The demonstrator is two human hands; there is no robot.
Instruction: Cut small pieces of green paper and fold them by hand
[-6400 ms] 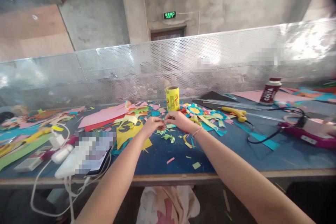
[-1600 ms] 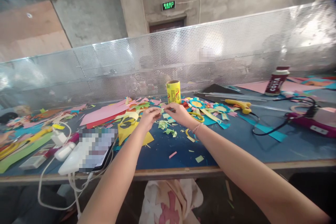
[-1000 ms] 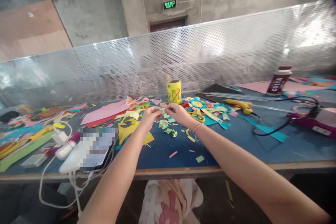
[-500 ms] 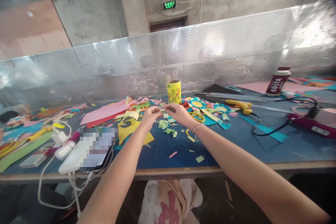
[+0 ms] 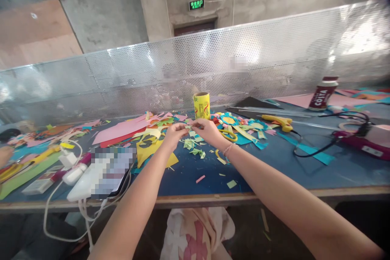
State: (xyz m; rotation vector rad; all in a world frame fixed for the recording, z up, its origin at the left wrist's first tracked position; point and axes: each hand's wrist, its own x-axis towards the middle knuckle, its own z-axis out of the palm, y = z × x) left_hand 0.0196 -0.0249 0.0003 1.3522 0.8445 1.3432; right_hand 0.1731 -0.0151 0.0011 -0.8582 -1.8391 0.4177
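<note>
Over the middle of the blue table, my left hand (image 5: pixel 175 135) and my right hand (image 5: pixel 208 131) meet with their fingertips nearly together. Both are closed in a pinch on a small piece of light green paper (image 5: pixel 188 127), mostly covered by the fingers. Just below them lie folded green paper scraps (image 5: pixel 197 153). Behind my hands stands a yellow tape roll (image 5: pixel 202 105) on its end. A pair of yellow-handled scissors (image 5: pixel 229 135) lies partly hidden by my right hand. Yellow paper (image 5: pixel 147 152) with cut-outs is beside my left wrist.
A phone (image 5: pixel 117 172) and white cables lie left of my left forearm. To the right are a yellow glue gun (image 5: pixel 278 123), a dark red bottle (image 5: pixel 323 94) and a purple power strip (image 5: pixel 365 148). A perforated metal screen (image 5: pixel 122 81) runs along the back.
My hands hold nearly the same pinch in the same place. At the far left edge, part of another person's hand or arm has come into view.
</note>
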